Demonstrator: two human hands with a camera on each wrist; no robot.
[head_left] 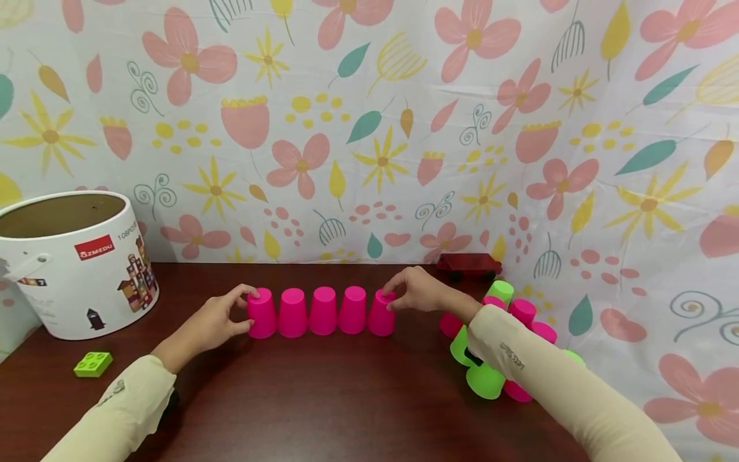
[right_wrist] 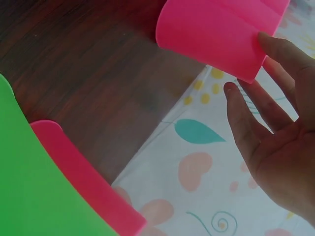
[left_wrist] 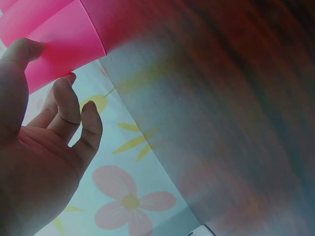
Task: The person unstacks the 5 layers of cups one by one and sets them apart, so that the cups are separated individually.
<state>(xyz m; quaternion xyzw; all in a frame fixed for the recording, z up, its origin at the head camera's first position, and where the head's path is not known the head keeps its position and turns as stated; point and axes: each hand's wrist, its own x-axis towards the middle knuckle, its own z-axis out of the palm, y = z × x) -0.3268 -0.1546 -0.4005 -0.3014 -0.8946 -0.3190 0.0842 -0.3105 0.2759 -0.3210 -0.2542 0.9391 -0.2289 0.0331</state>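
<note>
Several pink cups stand upside down in a straight row on the dark wooden table, close beside one another. At the row's left end, my left hand [head_left: 216,321] holds the leftmost pink cup [head_left: 262,314], one finger at its top and the thumb low on its side. My right hand [head_left: 420,290] holds the rightmost pink cup [head_left: 381,319] by its upper part, thumb on the near side. The left wrist view shows the thumb [left_wrist: 27,51] on the cup wall, the other fingers bent behind. Between the two end cups stands the middle pink cup [head_left: 322,312].
A pile of green and pink cups [head_left: 486,380] lies to the right, partly hidden by my right forearm. A red toy wagon [head_left: 469,264] sits at the back. On the left stand a white bucket [head_left: 75,289] and a green toy brick [head_left: 93,364]. Patterned cloth hangs behind.
</note>
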